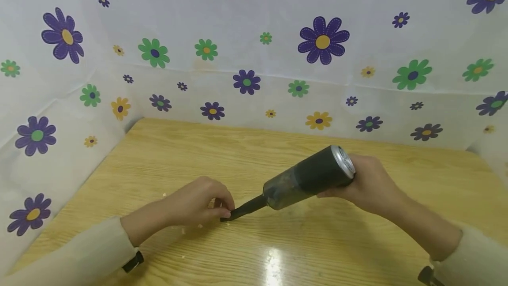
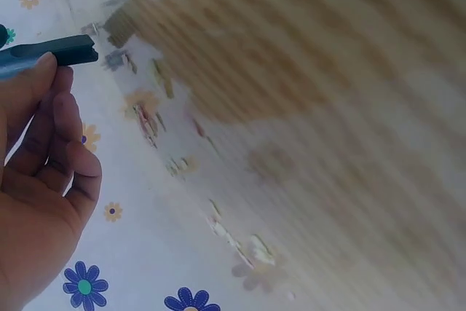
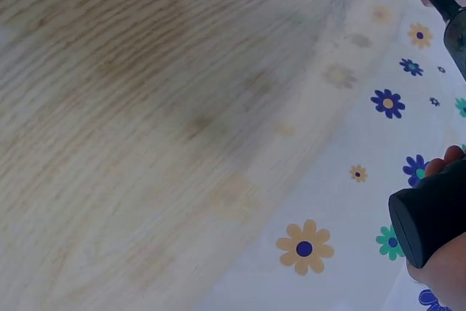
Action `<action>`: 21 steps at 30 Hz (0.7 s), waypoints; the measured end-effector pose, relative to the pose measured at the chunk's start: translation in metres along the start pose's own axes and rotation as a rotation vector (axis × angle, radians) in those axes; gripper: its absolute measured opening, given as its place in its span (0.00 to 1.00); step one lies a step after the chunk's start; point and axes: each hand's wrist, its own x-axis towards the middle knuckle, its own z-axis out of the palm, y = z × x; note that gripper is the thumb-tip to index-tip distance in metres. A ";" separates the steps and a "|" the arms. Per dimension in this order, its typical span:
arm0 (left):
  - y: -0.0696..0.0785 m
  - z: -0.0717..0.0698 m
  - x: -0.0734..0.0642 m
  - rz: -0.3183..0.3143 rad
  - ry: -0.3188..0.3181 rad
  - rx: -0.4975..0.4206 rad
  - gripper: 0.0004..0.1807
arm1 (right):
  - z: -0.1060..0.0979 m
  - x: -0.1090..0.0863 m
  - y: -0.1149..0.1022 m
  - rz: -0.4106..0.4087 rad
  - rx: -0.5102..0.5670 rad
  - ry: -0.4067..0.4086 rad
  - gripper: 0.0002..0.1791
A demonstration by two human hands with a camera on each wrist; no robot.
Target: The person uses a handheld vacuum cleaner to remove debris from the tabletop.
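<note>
A dark handheld vacuum cleaner (image 1: 313,175) slants down to the left, its silver can-like end up at the right and its see-through front chamber (image 1: 279,189) lower. My right hand (image 1: 371,184) grips its body from the right. At the lower end, the thumb and fingers of my left hand (image 1: 198,204) pinch the narrow black nozzle (image 1: 248,206) near its tip. In the left wrist view the nozzle's cut end (image 2: 76,50) points toward small scraps (image 2: 148,125) scattered on the table. The vacuum's black cylindrical handle (image 3: 429,216) shows in the right wrist view, fingers around it.
The wood-grain table (image 1: 190,144) is shiny. More pale crumbs (image 1: 183,231) lie below the left forearm. A white flowered sheet (image 1: 238,25) hangs along the back and sides. Dark wrist straps (image 1: 132,261) are at both cuffs.
</note>
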 end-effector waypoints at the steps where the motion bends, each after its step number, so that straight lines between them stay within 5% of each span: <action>1: 0.000 0.000 -0.001 0.000 -0.005 -0.002 0.03 | 0.002 0.000 0.000 -0.002 0.006 -0.001 0.28; 8: -0.008 -0.005 -0.017 -0.013 -0.037 0.004 0.03 | 0.020 0.006 -0.005 -0.016 0.065 -0.006 0.27; 21: -0.021 -0.021 -0.054 -0.009 0.002 0.024 0.04 | 0.056 0.022 -0.020 -0.040 0.135 -0.011 0.27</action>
